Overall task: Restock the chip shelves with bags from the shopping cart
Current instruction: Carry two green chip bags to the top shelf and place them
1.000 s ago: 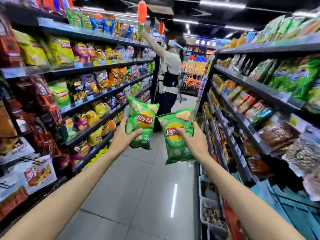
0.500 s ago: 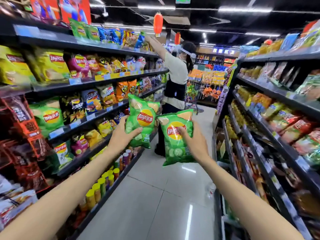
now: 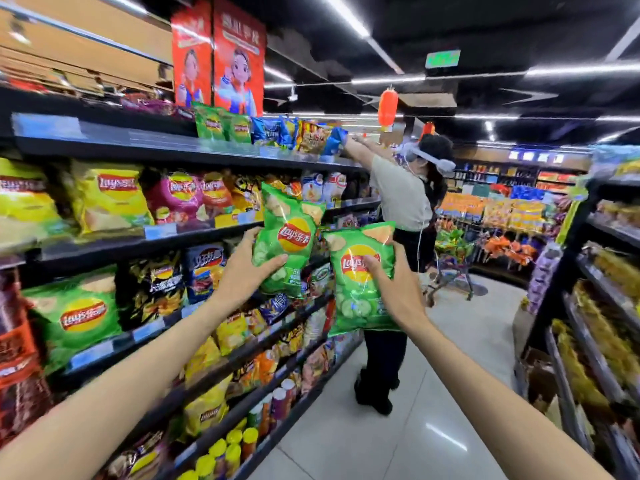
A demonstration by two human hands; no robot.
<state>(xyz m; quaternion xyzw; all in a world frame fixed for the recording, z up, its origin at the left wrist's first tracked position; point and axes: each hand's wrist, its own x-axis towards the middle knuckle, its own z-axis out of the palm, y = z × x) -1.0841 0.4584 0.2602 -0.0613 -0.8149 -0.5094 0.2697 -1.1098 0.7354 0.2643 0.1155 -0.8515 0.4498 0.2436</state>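
My left hand (image 3: 242, 268) grips a green Lay's chip bag (image 3: 287, 237) by its lower left side, held upright in front of the chip shelves (image 3: 166, 233) on the left. My right hand (image 3: 394, 285) grips a second green Lay's bag (image 3: 360, 306) from its right side, a little lower and to the right. Both bags hang in the air, apart from the shelves. A matching green bag (image 3: 76, 313) sits on a lower left shelf, and two more green bags (image 3: 221, 124) stand on the top shelf.
Another person (image 3: 401, 209) stands ahead in the aisle, reaching up to the top shelf. Behind that person is a shopping cart (image 3: 453, 261) with goods. More snack shelves (image 3: 595, 323) line the right side. The tiled floor (image 3: 381, 445) runs between the two shelf rows.
My view has turned left and upward toward the chip shelves. Both hands have stayed on their bags and lifted them higher, nearer the shelves and the other person.
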